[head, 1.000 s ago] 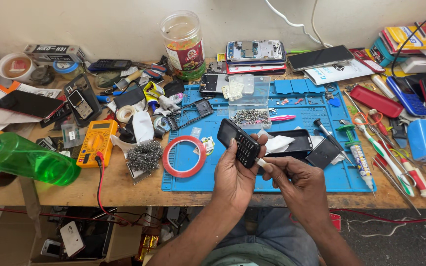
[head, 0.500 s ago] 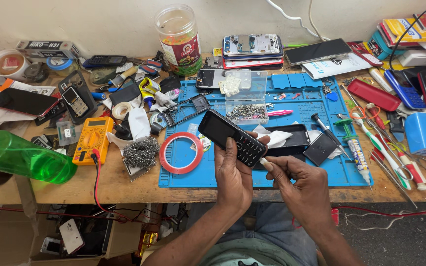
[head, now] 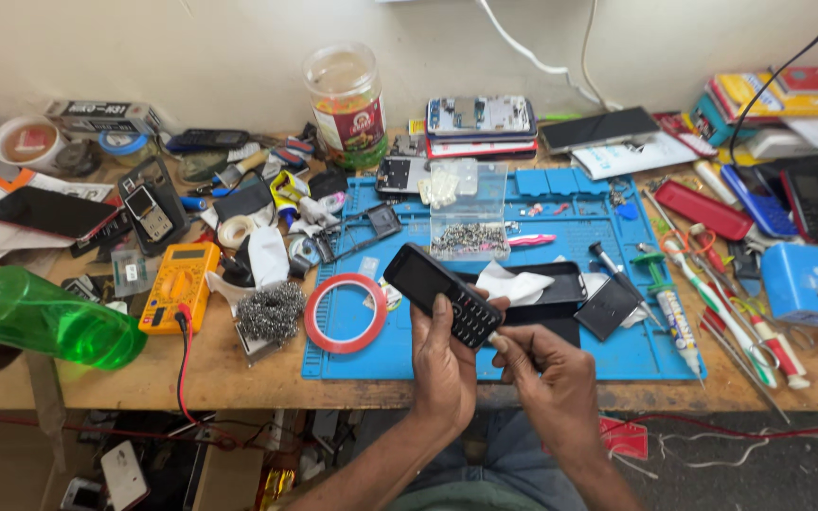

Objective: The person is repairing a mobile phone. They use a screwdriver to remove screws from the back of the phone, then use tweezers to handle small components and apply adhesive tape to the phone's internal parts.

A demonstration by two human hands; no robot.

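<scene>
The left hand point(head: 444, 364) grips a closed black keypad phone point(head: 443, 294) over the blue mat's point(head: 560, 355) near edge, while the right hand point(head: 549, 374), pinched at the phone's 5 o'clock end, works its bottom edge; casing looks assembled, finishing remains.

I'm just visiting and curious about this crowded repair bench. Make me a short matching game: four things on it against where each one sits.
Things:
1. keypad phone
2. green bottle
3. red tape ring
4. clear jar

Places:
A. at the back by the wall
B. lying at the bench's left edge
C. held in the left hand
D. flat on the blue mat

Pairs: 1-C, 2-B, 3-D, 4-A
</scene>
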